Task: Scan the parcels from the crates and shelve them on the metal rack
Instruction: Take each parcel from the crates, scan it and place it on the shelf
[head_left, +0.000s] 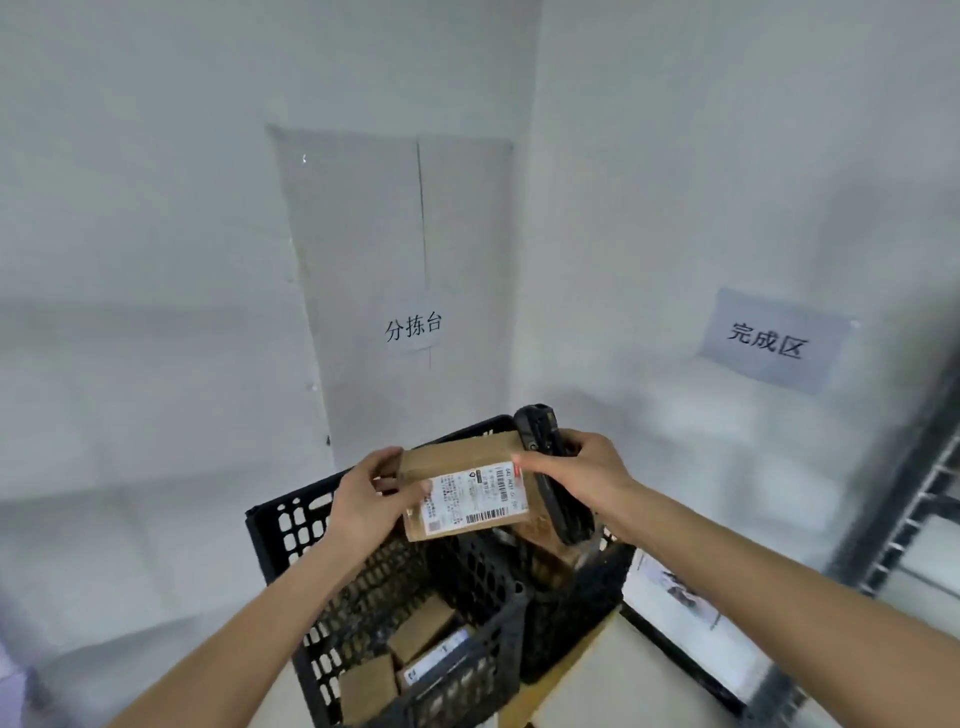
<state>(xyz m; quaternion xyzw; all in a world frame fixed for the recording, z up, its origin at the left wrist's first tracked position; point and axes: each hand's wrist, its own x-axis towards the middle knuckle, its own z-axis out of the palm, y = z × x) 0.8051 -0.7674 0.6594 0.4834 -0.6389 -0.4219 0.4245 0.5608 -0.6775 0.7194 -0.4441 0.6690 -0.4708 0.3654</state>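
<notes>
- The left hand (371, 493) pinched a cardboard parcel (464, 486) above the black crate (291, 525), label up, long axis running 9 to 3 o'clock.
- At 3 o'clock, the right hand (582, 475) gripped a black scanner (553, 467), thumb touching the parcel's edge.

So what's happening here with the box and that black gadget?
A person is scanning parcels. The left hand holds a small cardboard parcel label-up above a black crate, while the right hand grips a black handheld scanner beside it. More parcels lie in the crate. The metal rack stands at the right edge.
</notes>
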